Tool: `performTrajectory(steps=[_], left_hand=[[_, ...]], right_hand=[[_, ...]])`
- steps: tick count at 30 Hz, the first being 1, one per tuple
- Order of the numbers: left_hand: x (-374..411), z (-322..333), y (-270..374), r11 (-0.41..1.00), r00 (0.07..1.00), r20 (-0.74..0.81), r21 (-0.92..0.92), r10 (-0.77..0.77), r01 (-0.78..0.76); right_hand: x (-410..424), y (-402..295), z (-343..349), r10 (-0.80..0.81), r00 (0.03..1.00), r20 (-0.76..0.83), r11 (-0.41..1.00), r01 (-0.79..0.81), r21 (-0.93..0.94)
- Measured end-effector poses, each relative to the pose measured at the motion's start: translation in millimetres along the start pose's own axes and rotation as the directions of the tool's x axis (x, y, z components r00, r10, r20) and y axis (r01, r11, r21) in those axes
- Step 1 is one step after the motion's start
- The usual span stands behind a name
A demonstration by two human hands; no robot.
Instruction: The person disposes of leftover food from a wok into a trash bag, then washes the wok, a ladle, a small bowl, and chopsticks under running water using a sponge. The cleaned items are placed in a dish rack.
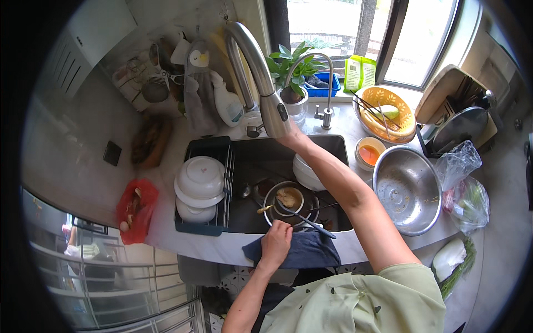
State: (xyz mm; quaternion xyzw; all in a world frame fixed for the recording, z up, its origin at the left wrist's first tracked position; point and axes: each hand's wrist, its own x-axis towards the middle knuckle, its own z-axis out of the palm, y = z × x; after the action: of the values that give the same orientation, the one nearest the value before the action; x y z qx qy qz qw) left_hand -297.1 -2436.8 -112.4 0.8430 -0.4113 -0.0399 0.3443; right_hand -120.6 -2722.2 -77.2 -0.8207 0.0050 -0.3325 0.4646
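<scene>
My left hand, fingers curled with nothing seen in them, is over the front edge of the sink, beside a dark cloth. My right arm reaches across the basin. Most of my right hand is hidden behind the pull-down head of the kitchen faucet, so its grip does not show. Below lies a pot holding a small bowl with pale, lumpy food remains. A blue-handled utensil and a gold-coloured handle rest there. A white bowl leans behind.
White bowls sit upside down in a drying rack at left. To the right are a steel basin, a cup of orange liquid and a yellow basket. A slim second tap rises behind the sink.
</scene>
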Motion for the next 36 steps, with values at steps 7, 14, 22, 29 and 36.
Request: performTrajectory(steps=[7, 14, 22, 29, 36], left_hand=[[61.2, -41.3, -63.5, -0.047, 0.668, 0.526, -0.802, -0.526, 0.595], [115.2, 3.1, -68.6, -0.400, 0.571, 0.728, -0.686, -0.380, 0.608], [150.6, 45.6, -58.2, -0.492, 0.564, 0.765, -0.637, -0.310, 0.593], [177.7, 96.4, -54.9, -0.554, 0.743, 0.660, -0.662, -0.112, 0.504], [181.7, 122.7, -72.9, -0.680, 0.770, 0.637, -0.542, 0.051, 0.494]], right_hand=[[-1.6, 13.4, -2.9, -0.032, 0.999, 0.032, 0.990, 0.036, -0.133], [-6.6, 14.7, -2.5, 0.074, 0.993, 0.090, 0.985, -0.087, 0.151], [-28.3, -19.7, -19.2, 0.308, 0.949, -0.068, 0.895, -0.265, 0.360], [-126.3, -49.3, -3.4, 0.800, 0.555, 0.227, 0.183, -0.587, 0.789], [-127.5, -45.7, 24.6, 0.704, 0.676, -0.219, 0.711, -0.675, 0.197]])
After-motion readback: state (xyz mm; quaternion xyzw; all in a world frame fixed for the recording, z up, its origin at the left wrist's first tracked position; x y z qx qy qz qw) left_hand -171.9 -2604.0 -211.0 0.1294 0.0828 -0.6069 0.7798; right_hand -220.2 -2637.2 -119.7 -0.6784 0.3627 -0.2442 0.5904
